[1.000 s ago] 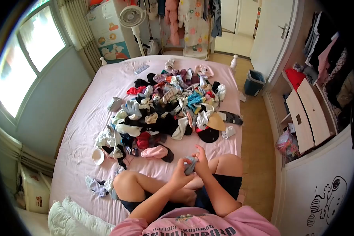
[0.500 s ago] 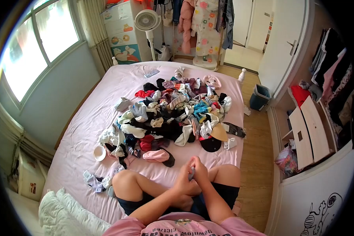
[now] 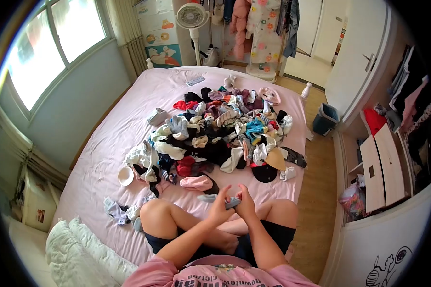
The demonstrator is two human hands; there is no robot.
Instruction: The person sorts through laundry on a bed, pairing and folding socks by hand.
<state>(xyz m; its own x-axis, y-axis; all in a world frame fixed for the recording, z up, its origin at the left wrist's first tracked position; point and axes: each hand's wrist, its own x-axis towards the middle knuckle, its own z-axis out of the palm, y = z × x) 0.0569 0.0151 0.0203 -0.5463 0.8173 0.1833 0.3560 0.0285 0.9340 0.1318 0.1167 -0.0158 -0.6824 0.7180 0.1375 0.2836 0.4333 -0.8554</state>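
Note:
A light grey sock (image 3: pixel 232 203) is held between my two hands, just above my crossed legs. My left hand (image 3: pixel 218 208) grips it, and one end sticks out past the fingers to the left. My right hand (image 3: pixel 244 204) pinches its other end. Beyond my hands lie a pink folded sock bundle (image 3: pixel 197 182) and a black cap (image 3: pixel 264 173). A big heap of mixed socks and small clothes (image 3: pixel 210 149) spreads over the middle of the bed.
The pink bed sheet (image 3: pixel 98 158) lies under everything. A white bowl (image 3: pixel 125 176) stands left of the heap, with a small group of socks (image 3: pixel 116 210) near my left knee. White pillows (image 3: pixel 81 253) are at the lower left. A fan (image 3: pixel 193 19) stands beyond the bed.
The sock was mostly hidden in my closed hands; now more of it shows, with an end sticking out left. My hands have moved slightly apart. The view has shifted a little.

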